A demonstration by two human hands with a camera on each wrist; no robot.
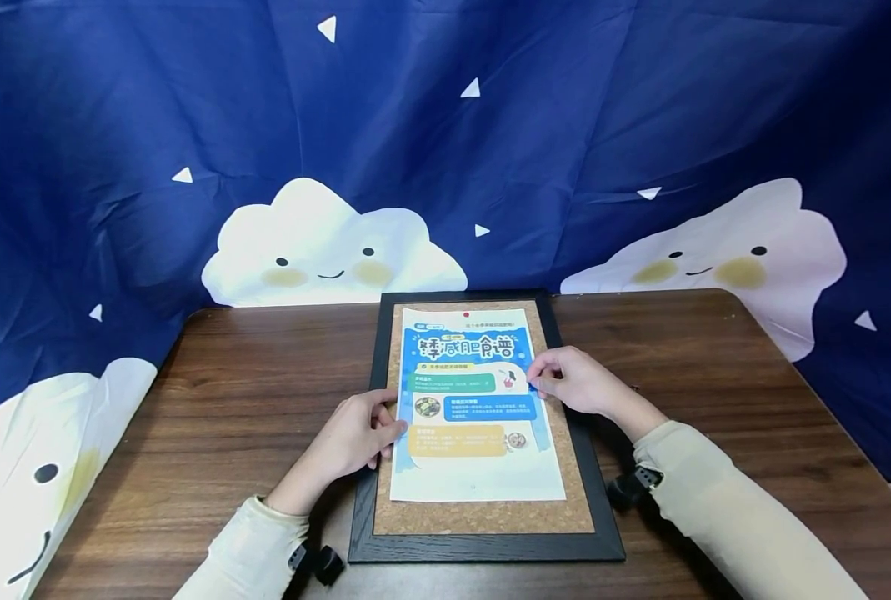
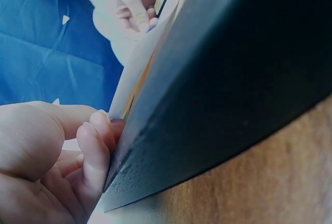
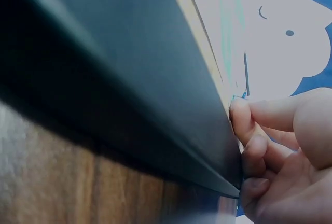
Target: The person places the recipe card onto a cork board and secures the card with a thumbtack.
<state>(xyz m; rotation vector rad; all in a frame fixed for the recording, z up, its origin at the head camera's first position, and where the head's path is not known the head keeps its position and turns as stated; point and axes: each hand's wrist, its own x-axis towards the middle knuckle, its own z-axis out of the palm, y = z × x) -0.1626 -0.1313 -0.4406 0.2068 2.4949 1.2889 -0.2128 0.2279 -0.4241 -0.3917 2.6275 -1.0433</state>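
Observation:
A printed paper sheet (image 1: 475, 487) with Chinese text and food pictures lies on a cork board (image 1: 483, 518) in a black frame (image 1: 486, 547). One red push pin (image 1: 466, 315) sits at the sheet's top edge. My left hand (image 1: 358, 429) holds the sheet's left edge, its thumb over the paper and its other fingers curled beside the frame. At the right edge, my right hand (image 1: 576, 382) pinches a small blue push pin (image 3: 244, 95) between thumb and index finger, close over the paper. Its fingertips hide most of that pin.
The framed board rests on a brown wooden table (image 1: 265, 358). A blue curtain (image 1: 520, 150) with white clouds hangs behind the table's far edge. Black wrist cameras (image 1: 329, 565) stick out beneath both sleeves, beside the frame.

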